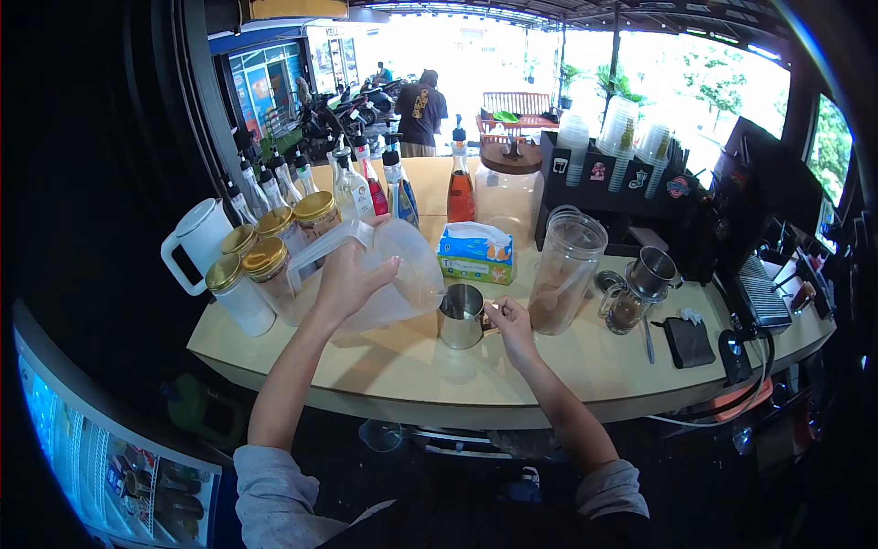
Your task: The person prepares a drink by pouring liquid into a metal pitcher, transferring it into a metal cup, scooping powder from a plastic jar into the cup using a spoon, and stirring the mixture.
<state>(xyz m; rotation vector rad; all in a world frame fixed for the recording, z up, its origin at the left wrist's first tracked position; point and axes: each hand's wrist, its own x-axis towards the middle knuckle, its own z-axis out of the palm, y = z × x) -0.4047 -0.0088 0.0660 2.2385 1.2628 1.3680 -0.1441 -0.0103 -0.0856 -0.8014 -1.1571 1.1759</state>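
My left hand (352,279) is wrapped round the handle of a large translucent plastic pitcher (409,274), which is tipped to the right. Its mouth is close to the rim of a small metal jug (461,320) standing on the wooden counter (430,380). The fingers of my right hand (509,322) are closed on the jug's handle at its right side. Whether liquid runs between the two is too small to tell. Just behind the jug sits a tissue pack (476,254). A tall clear jar (567,274) with a spoon inside stands right of my right hand.
Gold-lidded jars (267,259) and a white jug (203,240) stand at the left, with pump bottles (460,188) behind. On the right are a glass with a metal filter (651,274), a dark cloth (688,341) and a cup rack (622,188). A person (422,114) stands outside.
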